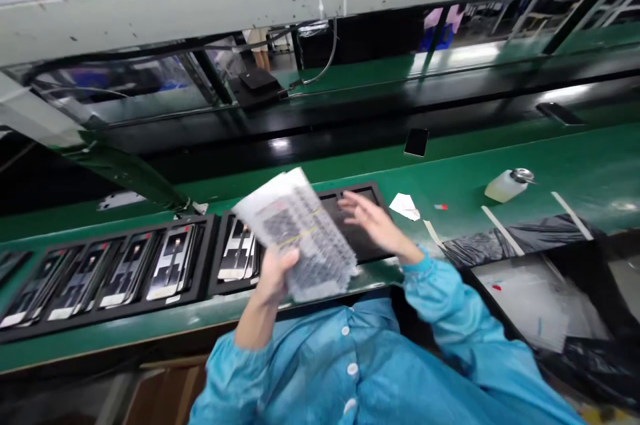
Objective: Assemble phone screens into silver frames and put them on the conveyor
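My left hand (275, 271) grips a bubble-wrap packet (320, 255) by its lower left side, thumb on top. A yellow band crosses the packet, and dark shapes show through the plastic; what is inside cannot be made out. To the right of the packet, my right hand (370, 218) has its fingers spread and holds nothing. It hovers over the black foam tray (377, 195), whose right-hand slots look bare. At the left end of that tray stand several phone screens (237, 251), partly covered by the packet.
Left of me, another black tray (207, 251) holds several stacks of phone screens (173, 261). A pump bottle (505, 186), white paper (404, 206) and a dark phone-like slab (416, 143) lie to the right. An open bin (530, 305) with plastic bags is below the bench edge.
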{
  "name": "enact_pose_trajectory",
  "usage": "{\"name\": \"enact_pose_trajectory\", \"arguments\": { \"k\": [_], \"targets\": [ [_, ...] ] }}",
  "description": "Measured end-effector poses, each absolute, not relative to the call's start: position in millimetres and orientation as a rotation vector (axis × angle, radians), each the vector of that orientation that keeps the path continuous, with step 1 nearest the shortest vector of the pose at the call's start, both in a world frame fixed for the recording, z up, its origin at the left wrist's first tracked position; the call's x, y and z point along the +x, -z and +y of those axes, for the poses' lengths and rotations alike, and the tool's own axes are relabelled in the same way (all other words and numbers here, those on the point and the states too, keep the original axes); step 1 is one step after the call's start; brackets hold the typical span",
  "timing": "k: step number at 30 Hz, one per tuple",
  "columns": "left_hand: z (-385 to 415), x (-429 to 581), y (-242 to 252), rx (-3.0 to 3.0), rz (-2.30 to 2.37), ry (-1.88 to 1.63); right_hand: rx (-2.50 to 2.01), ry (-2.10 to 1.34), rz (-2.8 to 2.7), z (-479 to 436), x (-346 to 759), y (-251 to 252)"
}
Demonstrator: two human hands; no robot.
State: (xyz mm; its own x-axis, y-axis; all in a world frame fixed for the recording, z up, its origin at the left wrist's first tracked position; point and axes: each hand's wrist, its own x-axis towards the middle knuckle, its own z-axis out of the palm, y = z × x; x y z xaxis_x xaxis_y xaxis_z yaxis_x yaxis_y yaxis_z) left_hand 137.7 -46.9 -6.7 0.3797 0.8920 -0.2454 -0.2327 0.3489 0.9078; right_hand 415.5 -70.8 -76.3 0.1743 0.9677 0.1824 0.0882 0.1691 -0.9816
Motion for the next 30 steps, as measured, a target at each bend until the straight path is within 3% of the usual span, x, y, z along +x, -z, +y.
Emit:
{"name": "enact_pose_trajectory", "arguments": {
  "k": [4,15,23,30],
  "targets": [
    [-14.0,207.3,16.2,1.001,0.827,-0.782,-1.000,-1.099,-0.922,-89.9,375.6,86.7],
    [10.4,254.0,52.4,1.218,0.919,-0.739,-1.445,-0.449,-0.637,-129.0,473.5,85.0],
    [-10.8,260.7,12.7,1.140,0.779,-0.940,-1.306,-0.333,-1.200,-115.4,411.7,33.7],
    [-7.7,237.1,-16.6,0.972,0.757,-0.957,-1.404,0.252,-1.619,-92.2,370.5,18.5]
  ]
}}
